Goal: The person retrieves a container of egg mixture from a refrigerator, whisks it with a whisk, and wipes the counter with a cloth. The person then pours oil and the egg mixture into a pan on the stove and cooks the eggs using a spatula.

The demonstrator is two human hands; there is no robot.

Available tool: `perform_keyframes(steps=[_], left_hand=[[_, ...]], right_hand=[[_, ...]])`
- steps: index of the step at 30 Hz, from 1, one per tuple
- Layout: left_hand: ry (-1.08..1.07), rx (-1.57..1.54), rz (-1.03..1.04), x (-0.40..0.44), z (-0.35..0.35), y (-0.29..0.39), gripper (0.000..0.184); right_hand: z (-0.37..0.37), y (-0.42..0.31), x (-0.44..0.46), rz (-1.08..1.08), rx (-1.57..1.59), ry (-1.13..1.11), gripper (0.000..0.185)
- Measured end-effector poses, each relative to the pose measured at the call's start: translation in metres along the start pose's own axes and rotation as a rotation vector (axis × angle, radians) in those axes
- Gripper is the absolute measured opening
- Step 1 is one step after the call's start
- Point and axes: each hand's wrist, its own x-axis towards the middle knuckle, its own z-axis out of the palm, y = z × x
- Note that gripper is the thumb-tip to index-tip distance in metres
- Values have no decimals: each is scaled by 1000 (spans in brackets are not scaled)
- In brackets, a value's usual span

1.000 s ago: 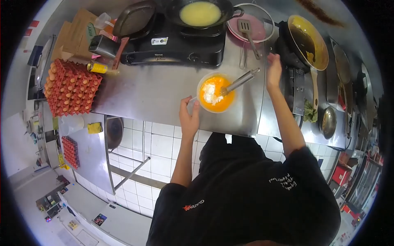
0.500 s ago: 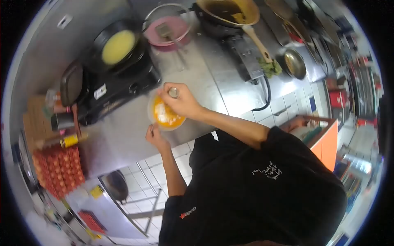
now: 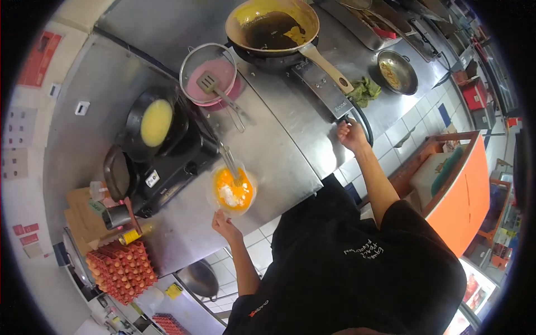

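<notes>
A clear bowl (image 3: pixel 245 207) of orange egg mixture with white powder stands near the counter's front edge. The metal whisk (image 3: pixel 230 162) leans in it, its handle pointing to the back. My left hand (image 3: pixel 225 225) has its fingers closed at the bowl's near side, seemingly on its handle. Out to the right, my right hand (image 3: pixel 352 134) is at the front end of the right stove (image 3: pixel 329 95), by its knob and black hose. Its fingers are curled, and what they touch is partly hidden.
A black pan (image 3: pixel 134 125) with yellow batter sits on the left stove (image 3: pixel 184 162). Behind the bowl are a strainer and spatula (image 3: pixel 209 84) over a pink basin. A large pan (image 3: pixel 237 33) tops the right stove. Egg trays (image 3: pixel 123 273) stack at the left; a small pan (image 3: pixel 410 75) lies right.
The view has turned towards the right. My right hand came to the whisk, let it go and moved right to the stove's front. My left hand has stayed by the bowl.
</notes>
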Motion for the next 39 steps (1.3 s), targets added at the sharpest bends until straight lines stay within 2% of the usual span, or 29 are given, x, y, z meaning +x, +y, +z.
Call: perform_keyframes(steps=[1,2,3,4,5,6,7,10,11,14,16,17,18,20,22,24,26,29,30,33,34,36,37,38,39], left_hand=[[34,-22,-15,1,-3,-5,19],[66,-49,-31,3,-3,-9,19],[59,-52,-16,3,1,-10,19],[148,-48,-17,3,4,-12,19],[238,-43,-20,2,5,-12,20],[234,-46,-12,1,6,-10,20],[183,-27,2,-1,6,-7,21],[57,25,20,-1,-3,-5,24],[-20,55,22,2,-2,-3,26],[15,43,34,2,1,-5,27],[-11,100,23,4,-8,-9,32],[-37,145,9,2,-7,-3,40],[-36,148,13,-2,-4,0,40],[21,95,60,-8,6,6,29],[18,96,61,-4,1,1,29],[12,91,57,-3,3,1,29],[-5,79,73,-5,4,3,30],[68,90,58,-9,10,7,31],[73,90,57,-8,8,6,31],[36,77,67,-2,6,-2,32],[33,87,68,-1,2,-5,32],[28,100,67,4,-6,-10,32],[-43,98,35,7,-10,-11,33],[-112,99,3,8,-14,-12,37],[-111,102,4,8,-15,-12,37]], right_hand=[[-1,-1,0,-17,47,13,29],[-12,-10,6,42,78,-83,30],[-17,-16,12,58,108,-78,29],[-24,-21,17,73,135,-69,29],[-19,-12,11,-45,22,-41,29],[-13,2,6,-162,-92,-14,28],[-16,10,6,-221,-151,27,26],[-8,44,-4,-655,-567,36,23],[-6,45,-4,-653,-561,28,23],[-9,50,-7,-760,-708,55,22],[-12,50,-5,-838,-941,147,20],[-10,49,-9,-824,-940,158,19],[-10,46,-10,-822,-936,158,19],[-7,37,-12,-703,-865,101,21],[-5,34,-18,-708,-900,130,22],[-4,33,-22,-811,-1190,253,20],[-6,35,-19,-885,-1249,270,18],[-10,37,-14,-1159,-1410,288,21],[-12,34,-13,-1155,-1413,285,21],[-3,25,-26,-826,-1303,250,34],[-4,21,-24,-827,-1306,253,34],[-1,10,-16,-413,-638,93,37],[3,2,-9,-232,-339,133,30],[0,-5,-2,-230,-338,135,30],[-8,-14,6,-82,-97,72,28]])
